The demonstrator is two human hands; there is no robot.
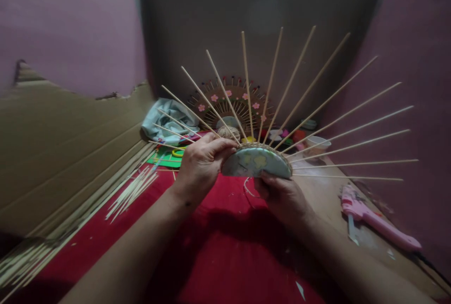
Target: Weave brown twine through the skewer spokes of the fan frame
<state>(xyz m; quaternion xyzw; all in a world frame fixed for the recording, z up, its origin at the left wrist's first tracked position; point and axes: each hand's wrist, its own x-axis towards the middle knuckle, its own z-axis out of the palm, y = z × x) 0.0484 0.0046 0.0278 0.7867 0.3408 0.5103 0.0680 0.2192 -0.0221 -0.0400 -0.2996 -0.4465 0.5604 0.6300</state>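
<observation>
Between my hands, raised over the red cloth, is a half-round piece (246, 163) with a pale, shiny face and a braided cord along its curved edge. Thin wooden sticks (305, 57) fan out from that edge in a wide arc. My left hand (202, 160) pinches the left end of the curve, thumb and fingers closed near the stick bases. My right hand (282, 196) grips the lower right of the half-round piece, thumb over its flat edge; its other fingers are mostly hidden behind.
Loose sticks (132, 191) lie left on the red cloth (225, 247). Behind are a decorated fan-shaped piece (229, 95), a ball of twine (228, 133), a grey-blue cloth (169, 118) and a white cup (318, 144). A pink glue gun (377, 219) rests right. Cardboard (70, 144) stands left.
</observation>
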